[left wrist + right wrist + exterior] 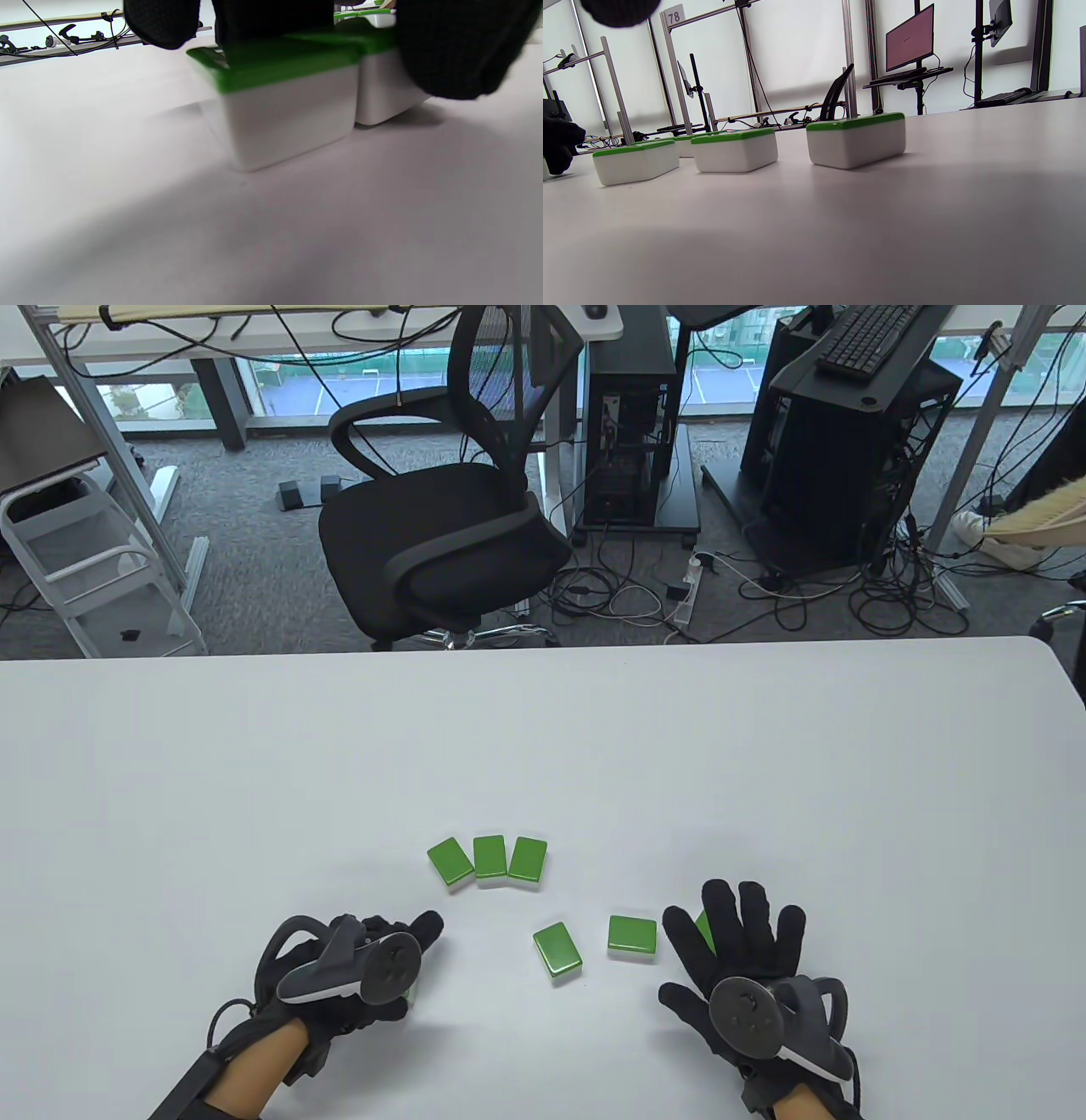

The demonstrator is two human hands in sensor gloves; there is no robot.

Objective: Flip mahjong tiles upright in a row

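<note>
My left hand is low on the table, fingers curled. In the left wrist view my fingertips press on the green top of a tile, with a second tile just behind it. From above this tile is almost hidden under my hand, so I cannot tell if I really grip it or only touch it.

My right hand is open, fingers spread wide, holding nothing. It covers most of one tile; only a green edge shows between my fingers.

Just beside it lies another tile, and left of that a further one, both flat with the green back up. Farther from me, three tiles lie close together like a fan, also flat.

I judge the task is at the very start. No tile that I can see stands upright, and they do not form a straight row. All the tiles remain to be lifted on edge and lined up.
</note>
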